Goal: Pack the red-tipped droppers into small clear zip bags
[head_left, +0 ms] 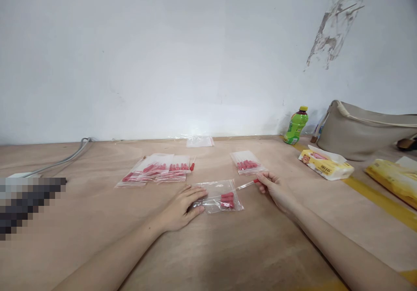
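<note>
My left hand (pixel 185 207) lies with fingers apart over the left end of a clear zip bag (pixel 213 189) flat on the table. Inside this bag are several droppers (pixel 227 200), their red rubber bulbs toward the right and their clear tubes running left under my fingers. Between thumb and fingertips, my right hand (pixel 272 186) pinches the red bulb of a single dropper (pixel 247 184). Its clear tube points left, the tip close to the bag's right edge; whether they touch I cannot tell.
Filled bags of droppers (pixel 163 168) lie overlapped at the left, and another filled bag (pixel 246 163) lies back right. A flat bag (pixel 199 141) sits by the wall. Rightward stand a green bottle (pixel 296 127), tissue packs (pixel 325 164) and a grey bag (pixel 361 130). A cable (pixel 61 160) runs left.
</note>
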A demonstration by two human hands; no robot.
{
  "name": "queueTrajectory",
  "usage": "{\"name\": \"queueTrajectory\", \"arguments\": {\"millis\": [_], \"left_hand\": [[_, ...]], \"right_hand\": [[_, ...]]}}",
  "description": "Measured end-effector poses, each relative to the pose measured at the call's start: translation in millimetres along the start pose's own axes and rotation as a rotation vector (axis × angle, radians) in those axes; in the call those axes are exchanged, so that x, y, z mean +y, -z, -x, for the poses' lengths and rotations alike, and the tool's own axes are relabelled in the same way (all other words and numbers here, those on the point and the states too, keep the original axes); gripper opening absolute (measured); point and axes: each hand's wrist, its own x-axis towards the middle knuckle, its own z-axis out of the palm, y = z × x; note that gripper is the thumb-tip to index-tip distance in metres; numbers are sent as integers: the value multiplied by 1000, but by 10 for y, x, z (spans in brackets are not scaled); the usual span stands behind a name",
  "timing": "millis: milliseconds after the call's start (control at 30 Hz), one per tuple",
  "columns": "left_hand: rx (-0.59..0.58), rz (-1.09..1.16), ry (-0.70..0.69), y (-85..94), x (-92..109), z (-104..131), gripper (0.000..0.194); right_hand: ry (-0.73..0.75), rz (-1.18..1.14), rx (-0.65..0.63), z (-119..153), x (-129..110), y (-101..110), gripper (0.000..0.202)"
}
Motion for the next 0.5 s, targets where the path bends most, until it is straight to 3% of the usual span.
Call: {"name": "queueTrajectory", "arguments": {"millis": [100, 300, 500], "left_hand": [[6, 10, 1, -5, -1, 1, 41], [21, 29, -13, -18, -20, -14, 43], [-34, 21, 3, -2, -20, -41, 44]], "right_hand": [[-22, 19, 27, -10, 18, -37, 38], [-11, 138, -120, 22, 9, -173, 36], [31, 197, -184, 56, 30, -302, 32]]}}
